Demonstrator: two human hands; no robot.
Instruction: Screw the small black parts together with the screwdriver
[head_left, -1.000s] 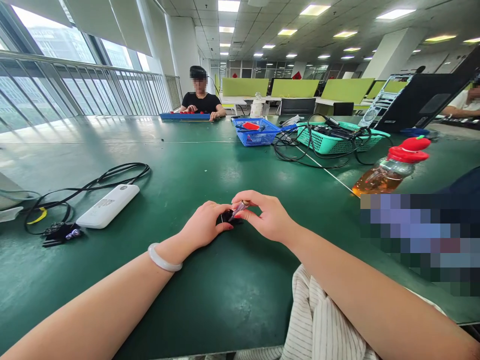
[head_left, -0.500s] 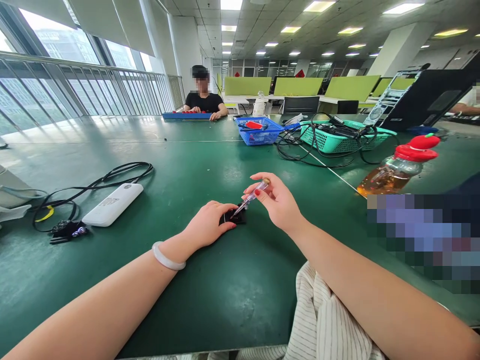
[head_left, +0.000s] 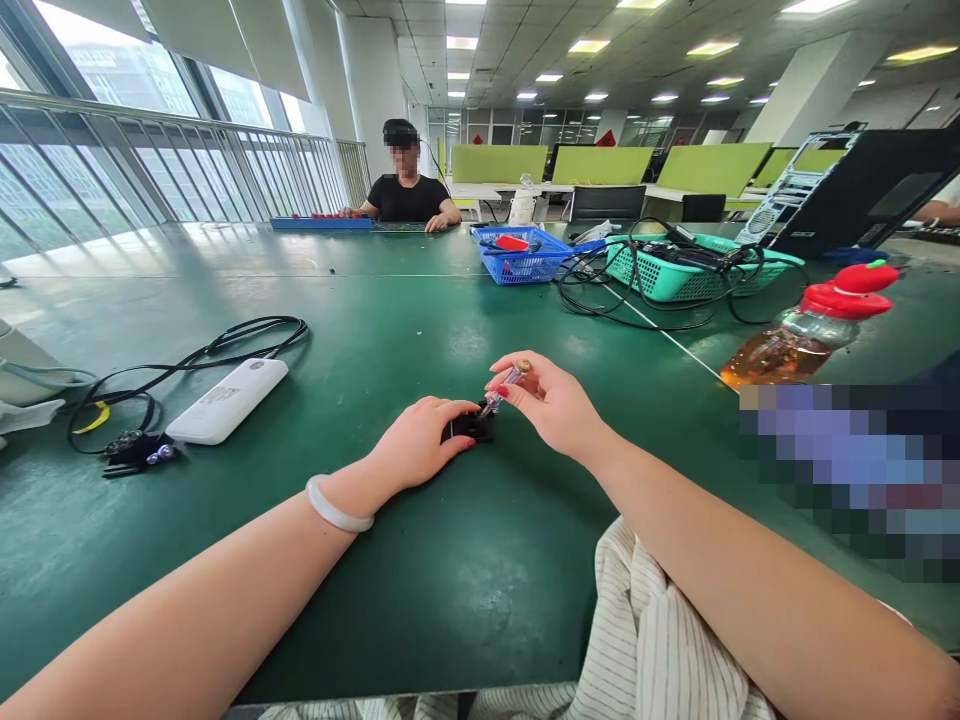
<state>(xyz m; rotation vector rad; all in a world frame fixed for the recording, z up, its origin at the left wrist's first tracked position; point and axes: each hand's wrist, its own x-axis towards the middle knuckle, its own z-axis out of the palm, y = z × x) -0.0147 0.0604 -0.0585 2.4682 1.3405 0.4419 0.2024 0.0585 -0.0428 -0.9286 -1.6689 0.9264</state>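
Note:
A small black, flat object point(head_left: 482, 428) lies on the green table, its kind too small to make out. My left hand point(head_left: 420, 440) grips its left side between thumb and fingers. My right hand point(head_left: 551, 405) is closed on a screwdriver point(head_left: 508, 385) with a clear purplish handle and a gold end cap. The tool leans down to the left, and its lower end meets the black object near its middle. Fingers hide part of the object's left side and the exact contact spot.
Left of my arms lie a white power bank point(head_left: 229, 400) and a looped black cable point(head_left: 217, 345). Farther back stand a blue basket point(head_left: 521, 266) and a teal basket point(head_left: 660, 285) with tangled cables. A red-capped bottle point(head_left: 787, 345) is on the right. A person point(head_left: 409, 195) sits opposite.
My right hand first lifted with the screwdriver, then lowered slightly onto the black object. My left hand kept its grip. Across the table, the person's blue tray slid left.

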